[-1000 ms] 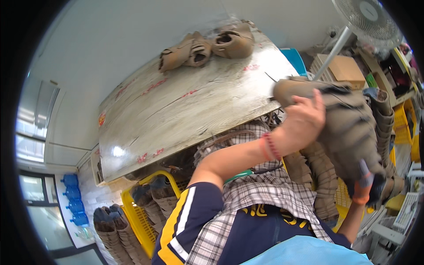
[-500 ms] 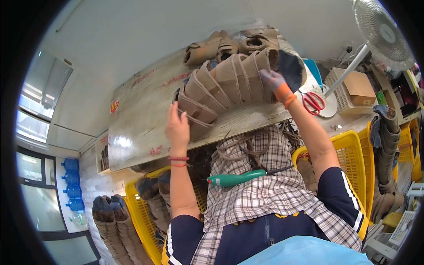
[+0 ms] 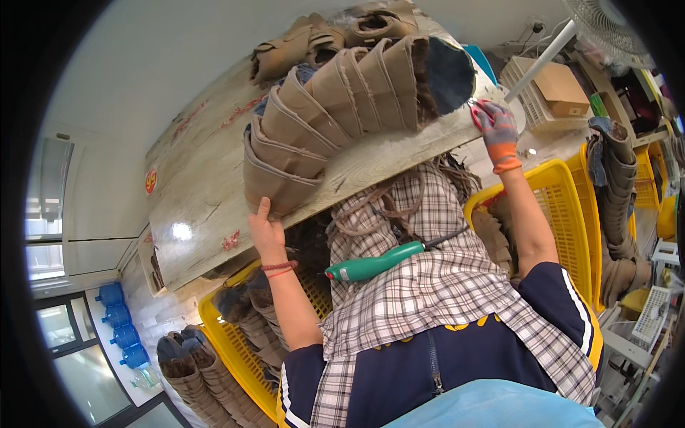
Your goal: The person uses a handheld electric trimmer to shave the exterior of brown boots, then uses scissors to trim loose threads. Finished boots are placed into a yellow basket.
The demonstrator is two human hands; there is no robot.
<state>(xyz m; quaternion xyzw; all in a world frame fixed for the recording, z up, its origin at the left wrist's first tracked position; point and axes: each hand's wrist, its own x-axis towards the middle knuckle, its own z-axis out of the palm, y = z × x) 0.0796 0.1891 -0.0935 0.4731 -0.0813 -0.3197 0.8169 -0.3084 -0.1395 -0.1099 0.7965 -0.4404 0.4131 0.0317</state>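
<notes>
left hand — bare, fingers spread flat against the 7 o'clock end of the nested tan boot stack | stack — curved row lying on the wooden table | right hand — gloved, at 2 o'clock, gripping red-handled scissors by table edge | yellow crates below
</notes>
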